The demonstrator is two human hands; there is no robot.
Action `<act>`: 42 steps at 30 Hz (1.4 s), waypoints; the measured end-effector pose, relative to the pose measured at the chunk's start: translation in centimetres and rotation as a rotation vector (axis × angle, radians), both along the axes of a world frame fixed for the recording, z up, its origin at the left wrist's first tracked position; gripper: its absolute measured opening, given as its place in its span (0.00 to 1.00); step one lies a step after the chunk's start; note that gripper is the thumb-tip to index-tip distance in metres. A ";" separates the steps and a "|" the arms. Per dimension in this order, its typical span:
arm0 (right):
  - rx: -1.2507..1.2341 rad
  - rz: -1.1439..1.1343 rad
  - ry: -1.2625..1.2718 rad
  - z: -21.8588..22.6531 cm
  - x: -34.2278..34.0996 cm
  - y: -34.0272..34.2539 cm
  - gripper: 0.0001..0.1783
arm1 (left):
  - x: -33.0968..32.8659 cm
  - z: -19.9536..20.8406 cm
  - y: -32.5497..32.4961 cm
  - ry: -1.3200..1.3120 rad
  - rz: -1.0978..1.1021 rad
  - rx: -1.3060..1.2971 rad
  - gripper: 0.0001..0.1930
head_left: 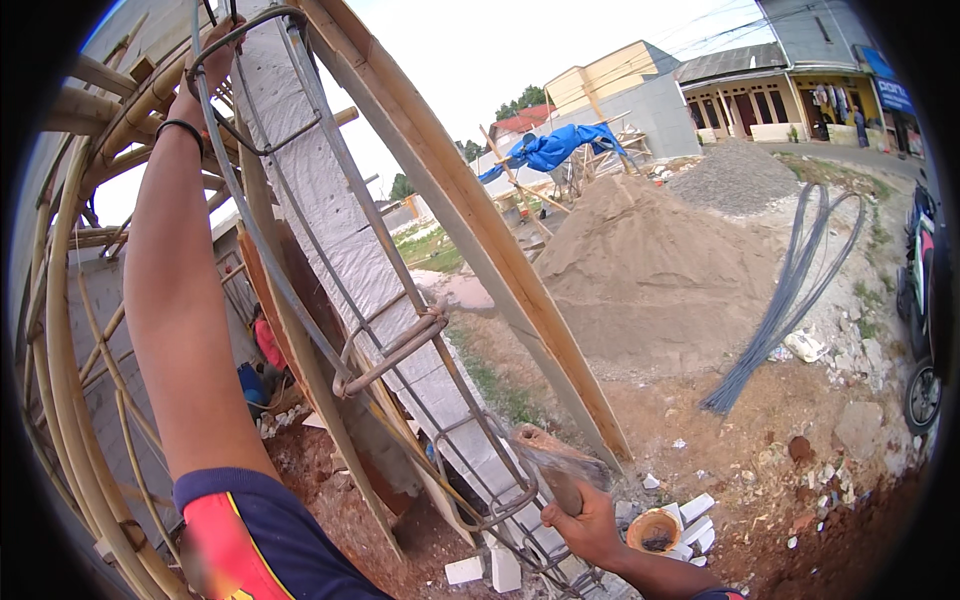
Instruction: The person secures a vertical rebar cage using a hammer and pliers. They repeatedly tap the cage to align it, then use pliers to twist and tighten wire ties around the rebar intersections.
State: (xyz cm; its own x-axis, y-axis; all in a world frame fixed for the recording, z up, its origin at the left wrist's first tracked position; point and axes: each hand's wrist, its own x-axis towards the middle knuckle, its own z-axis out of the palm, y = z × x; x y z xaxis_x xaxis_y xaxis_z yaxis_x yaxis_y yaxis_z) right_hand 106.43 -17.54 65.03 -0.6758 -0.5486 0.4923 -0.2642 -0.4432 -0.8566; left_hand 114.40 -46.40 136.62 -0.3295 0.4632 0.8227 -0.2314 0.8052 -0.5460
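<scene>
1. The upright steel rebar cage [395, 357], brown and grey with squarish hoops, stands leaning across my view, directly in front of me.
2. My right hand [590, 528] is low, beside the cage's lower part, its fingers clamped on the short handle of a blurred brown tool with a blocky head [560, 455].
3. My left hand [222, 40] reaches high to the cage's top, among its rods. Those fingers are partly hidden, so I cannot tell whether they are clamped or apart. A dark band [180, 128] circles my left wrist.
4. Behind the bars runs a rough, pale grey pillar face [350, 240]; to its right slants a long brown wooden board [465, 225].
5. Near my right hand, an orange-brown bucket [637, 524] with dark contents sits among broken white blocks [697, 507].
6. On my left, round bamboo scaffolding poles [65, 330] rise, and a person in a red top [268, 343] is lower down, near a blue container [250, 385].
7. Farther right lie a brown sand heap [650, 270], a looped bundle of dark steel rods [765, 340] and a grey gravel heap [735, 178].
</scene>
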 end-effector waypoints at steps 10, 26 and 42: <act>0.075 0.060 0.090 0.5 -0.3 0.7 0.13 | -0.9 1.9 -2.4 0.066 -0.050 -0.071 0.16; 0.064 0.079 0.016 1.3 0.4 0.9 0.16 | -2.0 1.6 0.2 0.370 0.079 -0.022 0.16; 0.173 0.056 -0.075 3.9 1.3 2.1 0.23 | -2.4 0.6 4.0 0.519 0.192 0.015 0.16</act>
State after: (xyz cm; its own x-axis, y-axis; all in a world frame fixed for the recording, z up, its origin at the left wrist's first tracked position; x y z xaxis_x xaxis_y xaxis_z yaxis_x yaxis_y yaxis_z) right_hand 107.76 -15.41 68.95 -0.6733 -0.6582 0.3368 -0.1756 -0.3002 -0.9376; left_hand 111.99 -42.43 137.27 0.0441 0.4219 0.9056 -0.6103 0.7290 -0.3099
